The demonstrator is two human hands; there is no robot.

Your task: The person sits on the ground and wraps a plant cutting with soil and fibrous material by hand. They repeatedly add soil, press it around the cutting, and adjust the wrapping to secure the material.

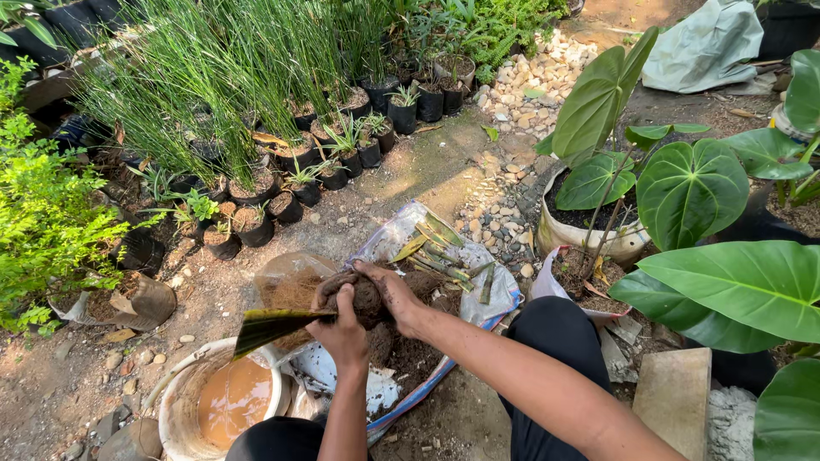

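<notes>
Gripping a dark, soil-caked root clump [363, 294] at six o'clock, the left hand [342, 329] clenched its leaf [269, 326]; the right hand [395, 294] cupped it.

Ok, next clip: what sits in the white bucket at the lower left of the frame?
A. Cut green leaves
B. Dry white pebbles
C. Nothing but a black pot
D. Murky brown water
D: the white bucket holds a pool of murky brown water, just below the left hand that grips a cut plant by its base.
</notes>
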